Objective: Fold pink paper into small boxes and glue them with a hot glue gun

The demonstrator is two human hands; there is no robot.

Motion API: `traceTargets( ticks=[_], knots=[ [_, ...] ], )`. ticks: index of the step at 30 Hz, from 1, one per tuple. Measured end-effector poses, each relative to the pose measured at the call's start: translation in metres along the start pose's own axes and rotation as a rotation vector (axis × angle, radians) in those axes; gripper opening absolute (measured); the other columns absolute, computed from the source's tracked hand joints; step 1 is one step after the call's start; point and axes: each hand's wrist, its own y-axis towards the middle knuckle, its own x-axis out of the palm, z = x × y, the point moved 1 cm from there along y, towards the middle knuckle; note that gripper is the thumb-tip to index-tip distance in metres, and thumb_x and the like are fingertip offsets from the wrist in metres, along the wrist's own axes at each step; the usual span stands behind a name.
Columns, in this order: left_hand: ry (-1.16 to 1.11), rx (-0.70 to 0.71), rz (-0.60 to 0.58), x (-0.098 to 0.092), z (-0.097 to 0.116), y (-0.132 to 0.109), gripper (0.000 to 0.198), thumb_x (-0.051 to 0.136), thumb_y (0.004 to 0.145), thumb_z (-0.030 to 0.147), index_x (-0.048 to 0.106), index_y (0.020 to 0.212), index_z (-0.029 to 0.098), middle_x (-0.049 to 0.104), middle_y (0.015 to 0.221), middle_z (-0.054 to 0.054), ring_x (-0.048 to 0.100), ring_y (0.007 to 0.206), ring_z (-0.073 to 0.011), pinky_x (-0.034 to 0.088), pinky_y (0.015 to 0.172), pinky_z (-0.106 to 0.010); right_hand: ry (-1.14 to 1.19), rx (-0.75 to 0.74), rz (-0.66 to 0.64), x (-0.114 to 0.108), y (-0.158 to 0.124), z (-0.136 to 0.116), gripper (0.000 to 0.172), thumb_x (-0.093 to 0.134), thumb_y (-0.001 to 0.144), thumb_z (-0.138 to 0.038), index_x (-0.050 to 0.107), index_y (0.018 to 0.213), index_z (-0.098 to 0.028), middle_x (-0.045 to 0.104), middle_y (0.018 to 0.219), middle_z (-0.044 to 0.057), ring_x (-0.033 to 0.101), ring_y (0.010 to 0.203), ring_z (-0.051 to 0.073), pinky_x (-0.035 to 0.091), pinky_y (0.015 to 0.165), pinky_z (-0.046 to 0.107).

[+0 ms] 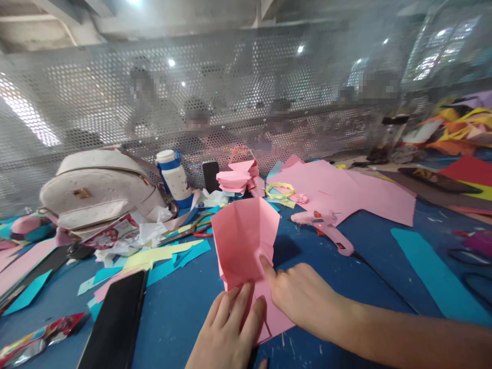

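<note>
A folded piece of pink paper (pixel 246 230) stands half upright on the blue table, its creased walls opening towards me and a flap lying flat at the front. My left hand (pixel 228 328) rests over that flap, fingers stretched and pressing down on it. My right hand (pixel 303 297) reaches in from the right. Its index finger is extended and its tip presses the inside of the paper near the lower right corner; the other fingers are curled and the thumb is hidden. To the right of the paper lies a pink hot glue gun (pixel 325 228) with a small red light.
Behind are a white backpack (pixel 100 189), a bottle (pixel 173 179), a small pink paper basket (pixel 238 177) and large pink sheets (pixel 338 189). Scissors (pixel 188 230) lie among paper scraps (pixel 165 256). A black phone (pixel 115 323) is at left; a blue strip (pixel 434 271) at right.
</note>
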Motion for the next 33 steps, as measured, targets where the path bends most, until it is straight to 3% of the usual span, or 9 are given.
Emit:
traceTargets(
  ticks=[17,23,33],
  knots=[
    [-0.007,0.010,0.029,0.000,-0.001,0.001,0.066,0.049,0.088,0.056,0.049,0.140,0.016,0.060,0.137,-0.012,0.058,0.115,-0.0286,0.050,0.090,-0.035,-0.004,0.010,0.021,0.003,0.001,-0.001,0.063,0.057,0.071,-0.004,0.048,0.133,0.005,0.060,0.055,0.003,0.056,0.043,0.017,0.018,0.038,0.031],
    [-0.018,0.009,0.030,0.000,-0.001,0.000,0.066,0.049,0.088,0.057,0.049,0.140,0.017,0.059,0.138,-0.012,0.058,0.115,-0.0284,0.049,0.091,-0.035,0.040,0.022,0.045,0.003,0.002,-0.002,0.070,0.056,0.071,-0.002,0.040,0.137,0.011,0.061,0.054,0.005,0.055,0.042,0.018,0.017,0.038,0.031],
    [-0.122,-0.187,0.011,0.003,0.014,0.000,0.059,0.055,0.087,0.053,0.050,0.138,0.024,0.057,0.141,-0.007,0.054,0.122,-0.0285,0.045,0.099,-0.038,-0.004,-0.010,-0.014,0.001,0.002,0.000,0.073,0.060,0.070,-0.004,0.041,0.140,0.007,0.059,0.053,0.002,0.055,0.043,0.017,0.018,0.038,0.030]
  ],
)
